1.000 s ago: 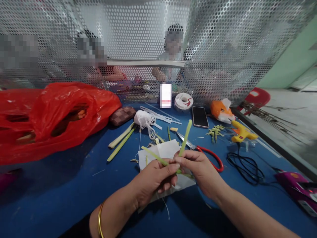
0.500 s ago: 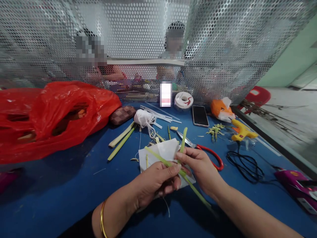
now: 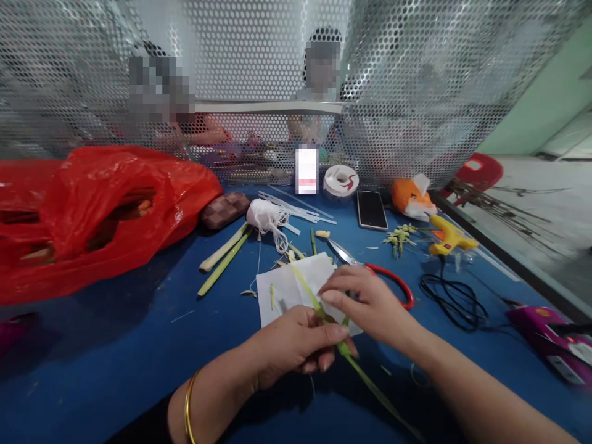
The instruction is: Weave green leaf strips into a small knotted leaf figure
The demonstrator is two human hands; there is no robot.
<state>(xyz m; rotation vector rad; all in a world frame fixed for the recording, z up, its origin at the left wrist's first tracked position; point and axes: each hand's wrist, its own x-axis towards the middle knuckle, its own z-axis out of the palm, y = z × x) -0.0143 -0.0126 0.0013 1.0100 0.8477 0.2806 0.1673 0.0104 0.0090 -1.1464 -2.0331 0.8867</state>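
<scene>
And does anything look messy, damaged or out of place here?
Nothing looks damaged, only untidy: plant scraps lie scattered by the far edge of the white paper, which sits askew, partly covered by the left hand, and the bundle of white thread trails loosely onto the blue table.

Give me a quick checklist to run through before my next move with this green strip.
1. Left hand gripping the green strip: ok, held between thumb and fingers.
2. Right hand gripping the strip too: cannot tell; its fingers are close to it, but contact is unclear.
3. Paper free of scraps: not ok, a small green piece lies on it.
4. Scissors fully in view: not ok, the right hand hides part.
5. Glue gun apart from both hands: ok.
</scene>
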